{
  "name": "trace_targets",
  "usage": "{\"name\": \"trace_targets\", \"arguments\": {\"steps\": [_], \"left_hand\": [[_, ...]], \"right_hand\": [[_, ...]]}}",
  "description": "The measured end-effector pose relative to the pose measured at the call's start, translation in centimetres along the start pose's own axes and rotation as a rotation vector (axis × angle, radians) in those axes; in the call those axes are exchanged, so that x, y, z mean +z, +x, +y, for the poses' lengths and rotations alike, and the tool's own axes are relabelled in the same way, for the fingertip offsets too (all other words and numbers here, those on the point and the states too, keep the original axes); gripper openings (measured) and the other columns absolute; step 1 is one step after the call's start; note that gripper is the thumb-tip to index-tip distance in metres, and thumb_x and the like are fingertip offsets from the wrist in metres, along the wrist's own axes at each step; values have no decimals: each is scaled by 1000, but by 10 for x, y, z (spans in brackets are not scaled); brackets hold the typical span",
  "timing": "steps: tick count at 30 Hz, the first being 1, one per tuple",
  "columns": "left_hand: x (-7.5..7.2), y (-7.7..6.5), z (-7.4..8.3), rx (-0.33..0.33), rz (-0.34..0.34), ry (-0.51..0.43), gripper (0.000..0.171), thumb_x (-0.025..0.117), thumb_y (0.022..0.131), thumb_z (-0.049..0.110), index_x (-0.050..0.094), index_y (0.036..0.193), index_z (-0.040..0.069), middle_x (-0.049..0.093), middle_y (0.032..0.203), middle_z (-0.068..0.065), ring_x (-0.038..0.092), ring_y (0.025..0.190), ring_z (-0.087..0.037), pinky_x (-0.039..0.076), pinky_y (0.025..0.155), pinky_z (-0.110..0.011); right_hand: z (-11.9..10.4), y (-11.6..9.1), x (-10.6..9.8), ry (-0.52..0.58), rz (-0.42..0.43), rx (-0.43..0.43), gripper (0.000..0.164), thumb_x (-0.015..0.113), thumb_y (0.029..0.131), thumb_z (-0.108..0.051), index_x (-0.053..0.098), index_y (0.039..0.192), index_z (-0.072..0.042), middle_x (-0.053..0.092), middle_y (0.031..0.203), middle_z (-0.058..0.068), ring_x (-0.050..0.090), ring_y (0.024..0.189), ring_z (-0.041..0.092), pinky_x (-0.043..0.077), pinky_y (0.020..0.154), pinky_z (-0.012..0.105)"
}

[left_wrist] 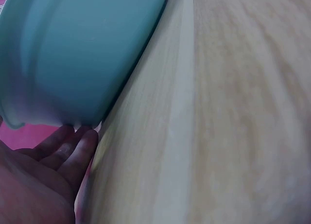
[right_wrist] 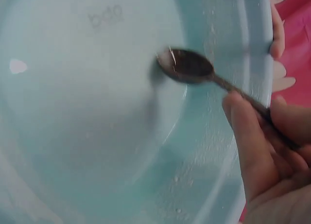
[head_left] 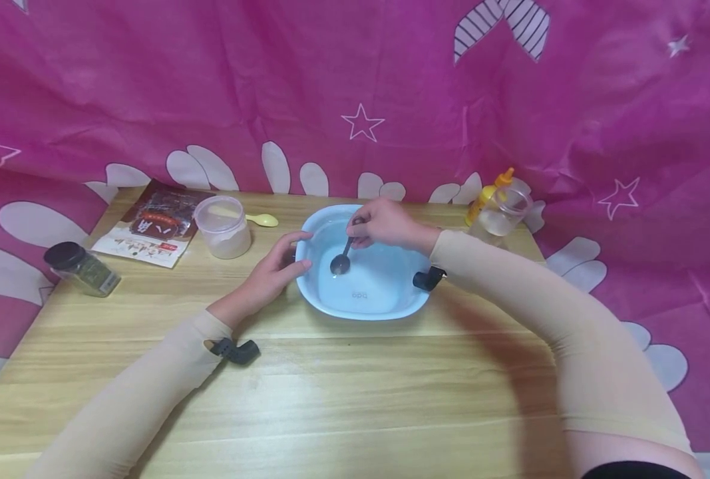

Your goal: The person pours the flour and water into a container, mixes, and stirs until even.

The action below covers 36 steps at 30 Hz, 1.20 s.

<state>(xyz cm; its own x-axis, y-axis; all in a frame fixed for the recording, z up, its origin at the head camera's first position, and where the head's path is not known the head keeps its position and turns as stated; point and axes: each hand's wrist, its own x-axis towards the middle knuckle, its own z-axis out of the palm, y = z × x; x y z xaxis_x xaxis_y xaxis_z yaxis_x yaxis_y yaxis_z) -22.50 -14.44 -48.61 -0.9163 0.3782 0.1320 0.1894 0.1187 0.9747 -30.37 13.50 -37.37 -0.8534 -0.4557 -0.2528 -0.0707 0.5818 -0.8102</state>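
Note:
A light-blue plastic basin (head_left: pixel 384 307) with clear liquid in it stands on the wooden table. My left hand (head_left: pixel 273 266) holds the basin's left side, thumb and index finger over the rim. In the left wrist view, the other fingers (left_wrist: pixel 80 153) lie against the basin's outer wall. Over the inside of the basin, my right hand (head_left: pixel 384 223) pinches the handle of a dark metal spoon (head_left: pixel 341 263). The spoon's bowl (right_wrist: pixel 187 66) is low in the basin, with a wet shine on it.
Left of the basin are a lidded plastic jar of white powder (head_left: pixel 225 239), a pale yellow spoon (head_left: pixel 263 220), a printed brown packet (head_left: pixel 157 226) and a black-capped jar of green contents (head_left: pixel 85 269). Back right stand a yellow squeeze bottle (head_left: pixel 480 199) and a clear cup (head_left: pixel 498 216).

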Motion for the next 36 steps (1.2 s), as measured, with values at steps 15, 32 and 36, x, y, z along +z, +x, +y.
{"name": "trace_targets", "arguments": {"steps": [15,32,36], "left_hand": [[-2,1,-1,4,-9,6,56,65,112,22,44,165,20,57,157,-27,57,144,-44,43,121,-63],[-1,1,-4,23,-5,3,57,65,112,19,44,165,18,58,155,-28,58,144,-43,45,120,-61],[-2,0,-2,23,-7,1,57,65,112,18,45,165,17,59,154,-28,58,142,-44,46,119,-62]], "right_hand": [[7,0,-18,-93,116,34,17,76,107,-8,80,114,7,80,95,17,83,88,25,68,83,36],[1,-16,-2,-88,-320,-1,19,78,105,-10,80,115,7,83,98,14,83,97,30,68,87,39],[5,-20,-17,-162,-326,57,20,78,104,-9,79,113,8,82,96,15,84,93,30,68,85,39]]}}
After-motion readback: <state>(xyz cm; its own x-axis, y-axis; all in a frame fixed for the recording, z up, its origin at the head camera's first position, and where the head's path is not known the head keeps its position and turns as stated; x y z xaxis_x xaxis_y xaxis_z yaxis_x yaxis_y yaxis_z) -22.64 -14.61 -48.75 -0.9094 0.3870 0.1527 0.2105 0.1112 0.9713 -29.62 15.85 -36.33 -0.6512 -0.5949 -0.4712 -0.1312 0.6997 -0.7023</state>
